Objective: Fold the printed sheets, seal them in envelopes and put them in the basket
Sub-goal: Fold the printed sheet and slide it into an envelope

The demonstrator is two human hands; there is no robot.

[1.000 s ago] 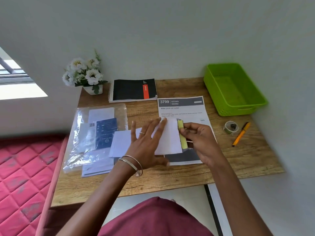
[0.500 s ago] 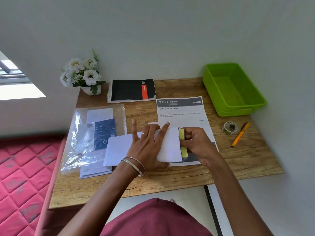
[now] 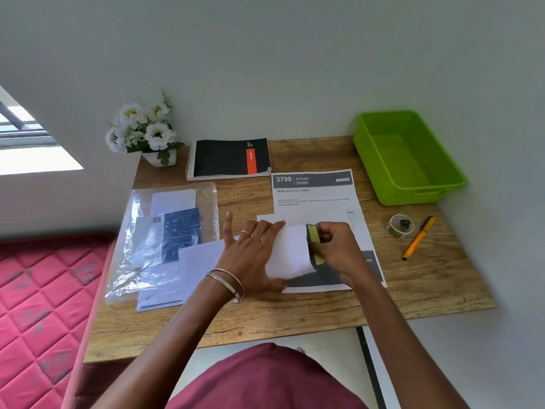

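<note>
A white envelope (image 3: 290, 252) lies across a printed sheet (image 3: 312, 196) headed "3799 KITCHEN" on the wooden desk. My left hand (image 3: 250, 255) presses it down with fingers spread, thumb at its near edge. My right hand (image 3: 336, 246) pinches a yellow-green strip (image 3: 313, 234) at the envelope's right end, where a dark inner flap shows. The envelope's right end curls up off the sheet. A second white envelope (image 3: 200, 261) lies partly under my left wrist. The green basket (image 3: 454, 184) stands at the back right with nothing in it.
A clear plastic pack of envelopes (image 3: 165, 231) lies at the left. A black notebook (image 3: 227, 157) and a flower pot (image 3: 144, 131) stand at the back. A tape roll (image 3: 399, 225) and an orange pen (image 3: 418, 237) lie at the right. A pink mattress (image 3: 38, 290) borders the desk's left side.
My right hand's fingers have closed more tightly on the yellow-green strip, and the envelope's right end has lifted and curled. My left hand has stayed pressed on the envelope.
</note>
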